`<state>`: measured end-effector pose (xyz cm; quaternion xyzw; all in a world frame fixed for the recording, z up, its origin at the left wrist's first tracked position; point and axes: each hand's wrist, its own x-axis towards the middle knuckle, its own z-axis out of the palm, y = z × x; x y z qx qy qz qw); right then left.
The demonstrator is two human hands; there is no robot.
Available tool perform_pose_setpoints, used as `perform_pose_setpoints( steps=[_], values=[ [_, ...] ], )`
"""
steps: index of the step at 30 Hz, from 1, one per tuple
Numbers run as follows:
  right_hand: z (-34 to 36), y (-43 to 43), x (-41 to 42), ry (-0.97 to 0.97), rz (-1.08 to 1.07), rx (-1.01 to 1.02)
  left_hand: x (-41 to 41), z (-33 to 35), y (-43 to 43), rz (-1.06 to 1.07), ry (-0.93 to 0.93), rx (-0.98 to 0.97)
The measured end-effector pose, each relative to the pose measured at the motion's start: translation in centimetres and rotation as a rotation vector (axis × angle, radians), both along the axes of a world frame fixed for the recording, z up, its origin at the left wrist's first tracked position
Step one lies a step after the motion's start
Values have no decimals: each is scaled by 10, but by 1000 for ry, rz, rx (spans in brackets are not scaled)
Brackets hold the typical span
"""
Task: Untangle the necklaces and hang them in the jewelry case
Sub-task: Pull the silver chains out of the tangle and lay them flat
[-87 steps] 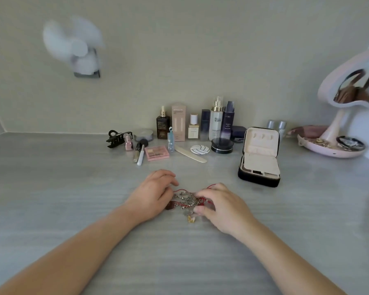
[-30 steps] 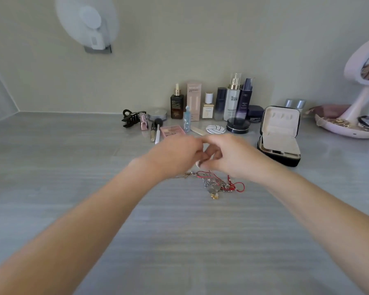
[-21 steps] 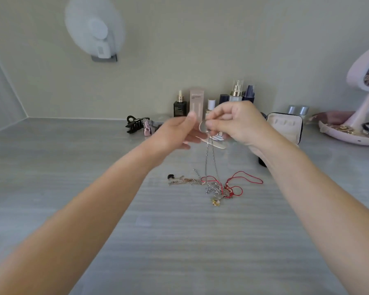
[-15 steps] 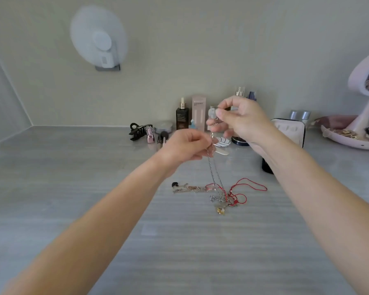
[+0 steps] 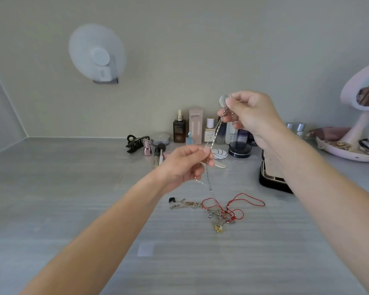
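Right hand (image 5: pixel 249 116) pinches the top of a silver chain (image 5: pixel 213 137) just under its round disc pendant (image 5: pixel 223 101), fingers curled on it, raised well above the table (image 5: pixel 73 199). Left hand (image 5: pixel 183 165) sits lower, thumb and fingertips clamped on the same chain mid-run. The chain runs slanted between the two hands, then drops from the lower pinch into the tangle (image 5: pixel 217 211) lying on the table.

Tangle: red cord (image 5: pixel 249 199) looped through several metal chains, a gold charm (image 5: pixel 218 227) at the near edge, a dark charm on the left end. The lifted chain's bottom end goes into this knot, so I judge it not freed.

Progress: early. One necklace is partly drawn out and none looks separated. Left to do: free this chain, hang it, then repeat for the rest.

Jewelry case (image 5: pixel 273 177) is to the right of the tangle, near it but apart. It seems open, with pale lining showing above the black shell.

Visibility gaps:
- The right forearm covers most of the case, so I can't see the hooks or whether anything hangs inside.
- The number of necklaces in the knot is unclear.
- The clasp on the held chain is too small to make out.
- Cosmetics (image 5: pixel 195 126) line the wall behind.
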<state>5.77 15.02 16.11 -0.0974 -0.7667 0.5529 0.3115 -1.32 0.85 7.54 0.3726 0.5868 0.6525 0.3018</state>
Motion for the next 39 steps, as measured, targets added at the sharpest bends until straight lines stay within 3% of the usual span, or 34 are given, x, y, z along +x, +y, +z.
perform_pose_setpoints(
  steps=[5,19,25,30,34,36,39],
  values=[
    [4,2,1,45,-28,-8,-5,-2,-2,16,-103,56],
    [39,8,2,119,-139,-44,-6,-28,1,91,41,-127],
    [20,21,9,79,-174,-122,-29,-34,-10,184,73,-142],
    [-47,44,15,-73,-189,-320,-59,-34,-39,322,279,-383],
    [-102,49,16,-270,-186,-434,-70,-42,-48,408,578,-639],
    [-121,49,14,-378,-225,-373,-72,-47,-49,358,708,-777],
    [-138,55,8,-489,-272,-112,-75,-54,-49,347,815,-873]
  ],
)
